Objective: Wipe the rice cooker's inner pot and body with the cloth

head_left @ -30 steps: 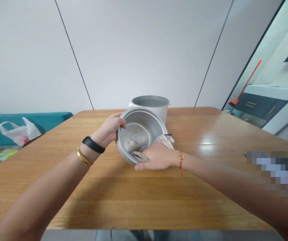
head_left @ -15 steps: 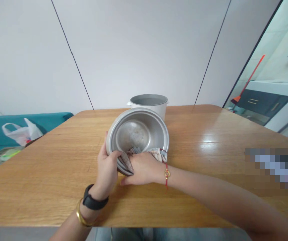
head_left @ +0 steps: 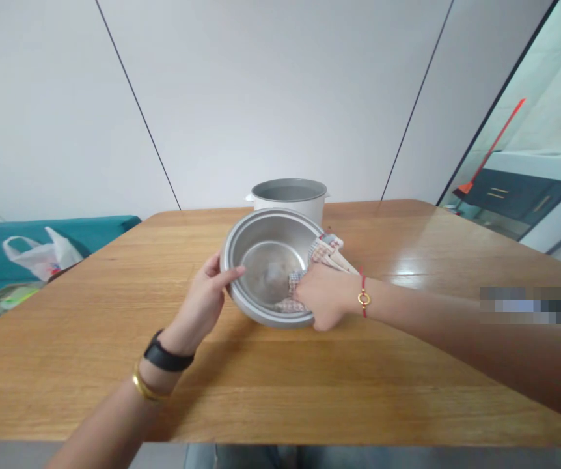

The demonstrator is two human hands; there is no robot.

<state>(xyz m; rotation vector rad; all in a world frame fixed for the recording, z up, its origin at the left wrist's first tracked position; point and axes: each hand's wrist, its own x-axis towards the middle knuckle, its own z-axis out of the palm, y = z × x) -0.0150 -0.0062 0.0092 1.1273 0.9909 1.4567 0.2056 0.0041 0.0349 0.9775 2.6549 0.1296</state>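
Observation:
A silver metal pot is held up over the wooden table, tilted so its inside faces me. My left hand grips its left rim, thumb over the edge and fingers behind. My right hand reaches over the right side of the rim and presses a checked cloth against the inner wall. Part of the cloth lies low inside the pot and part sticks out past the right rim. The fingertips of my right hand are partly hidden by the cloth.
Behind the pot stands a white cooker body with a grey interior on the table. A teal sofa with a white plastic bag is at left. A blurred item lies at right. A red broom leans beyond the doorway.
The pot has moved slightly right and turned. My right hand has shifted right and up with the cloth, from the pot's lower side to its right side. My left hand's grip sits higher.

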